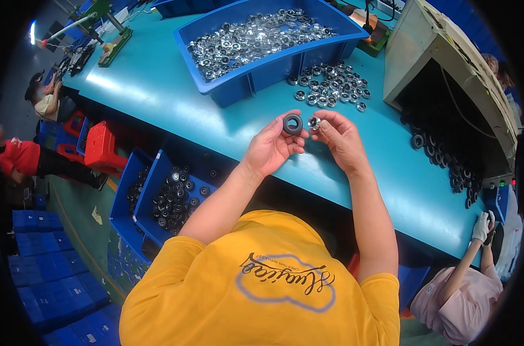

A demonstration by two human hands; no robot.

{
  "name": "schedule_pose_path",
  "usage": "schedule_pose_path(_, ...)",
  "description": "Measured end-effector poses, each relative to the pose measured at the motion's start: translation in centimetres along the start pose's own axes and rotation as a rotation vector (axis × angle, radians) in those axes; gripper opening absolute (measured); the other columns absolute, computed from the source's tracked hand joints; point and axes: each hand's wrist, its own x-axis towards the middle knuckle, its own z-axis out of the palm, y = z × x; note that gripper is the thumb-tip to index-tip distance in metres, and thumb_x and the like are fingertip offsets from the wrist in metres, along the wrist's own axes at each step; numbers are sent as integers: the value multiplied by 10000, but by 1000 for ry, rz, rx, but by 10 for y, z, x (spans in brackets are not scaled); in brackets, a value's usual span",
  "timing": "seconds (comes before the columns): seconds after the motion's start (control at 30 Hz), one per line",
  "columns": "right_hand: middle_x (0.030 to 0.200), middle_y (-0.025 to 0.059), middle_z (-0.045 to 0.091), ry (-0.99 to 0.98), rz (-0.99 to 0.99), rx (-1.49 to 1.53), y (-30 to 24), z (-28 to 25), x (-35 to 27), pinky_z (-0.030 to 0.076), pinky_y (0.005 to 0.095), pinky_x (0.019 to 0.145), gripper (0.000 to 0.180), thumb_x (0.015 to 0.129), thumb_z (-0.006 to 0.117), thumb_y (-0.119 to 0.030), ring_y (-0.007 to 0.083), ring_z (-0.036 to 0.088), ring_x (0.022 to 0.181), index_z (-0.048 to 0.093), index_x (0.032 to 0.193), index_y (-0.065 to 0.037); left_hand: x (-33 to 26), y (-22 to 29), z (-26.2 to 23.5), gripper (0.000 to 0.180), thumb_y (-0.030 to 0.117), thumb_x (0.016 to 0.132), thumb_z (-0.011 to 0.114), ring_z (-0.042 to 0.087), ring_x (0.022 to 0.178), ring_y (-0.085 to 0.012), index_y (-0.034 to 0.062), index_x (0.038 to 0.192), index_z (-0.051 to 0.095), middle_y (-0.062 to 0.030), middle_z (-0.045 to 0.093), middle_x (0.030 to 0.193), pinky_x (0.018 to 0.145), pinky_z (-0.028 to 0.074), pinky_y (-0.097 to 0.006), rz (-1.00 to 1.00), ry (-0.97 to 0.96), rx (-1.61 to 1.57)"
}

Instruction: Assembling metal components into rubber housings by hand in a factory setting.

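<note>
Head view. Centre: the left hand pinches a black ring between thumb and fingers, its hole turned upward; the right hand pinches a bright metallic hub between thumb and fingertips. Ring and hub lie side by side above the near edge of the teal surface, apart and not joined; this pair is therefore judged to be at an early stage, the fitting together not yet done. Stock remaining: a blue bin heaped with similar hubs, a loose group of hubs just beside it, and a pile of black rings spilling from the pale housing at right. Lower left: a blue crate holds dark round pieces, some with paler centres, possibly finished pairs; they are too small to tell.
</note>
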Motion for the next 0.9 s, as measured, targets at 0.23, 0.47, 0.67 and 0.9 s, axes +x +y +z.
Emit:
schedule_pose_path(0.23, 1063, 63, 704, -3, -23, -49, 0, 1, -1, 561, 301, 882, 275, 981, 692, -143, 150, 674, 953, 672, 1222, -11, 1, -2, -2, 459, 330, 1111, 417, 658, 1002, -254, 40, 1466, 439, -184, 644, 1156, 875, 578, -384, 15, -16, -12)
schedule_pose_path(0.47, 1058, 66, 715, -10, -29, -84, 0, 1, 0, 556, 298, 892, 265, 948, 734, -119, 139, 684, 956, 693, 1188, -16, 1, -2, -2, 454, 322, 1101, 453, 652, 998, -247, 41, 1457, 449, -176, 640, 1163, 880, 572, -388, 25, -10, 24)
schedule_pose_path(0.67, 1035, 42, 697, -41, -190, -161, 5, 7, -2, 568, 294, 866, 309, 872, 799, -51, 149, 700, 966, 697, 1159, 3, 0, -7, 2, 453, 285, 1077, 530, 647, 1042, -211, 46, 1454, 456, -116, 648, 1192, 918, 553, -378, 70, 37, 122)
schedule_pose_path(0.9, 1000, 56, 688, 86, -391, -566, 8, 16, -4, 576, 283, 769, 328, 780, 843, -49, 154, 722, 869, 723, 1085, -34, 0, -12, 9, 406, 211, 1066, 565, 655, 1051, -172, 41, 1426, 489, -86, 643, 1197, 909, 560, -352, 100, 83, 240)
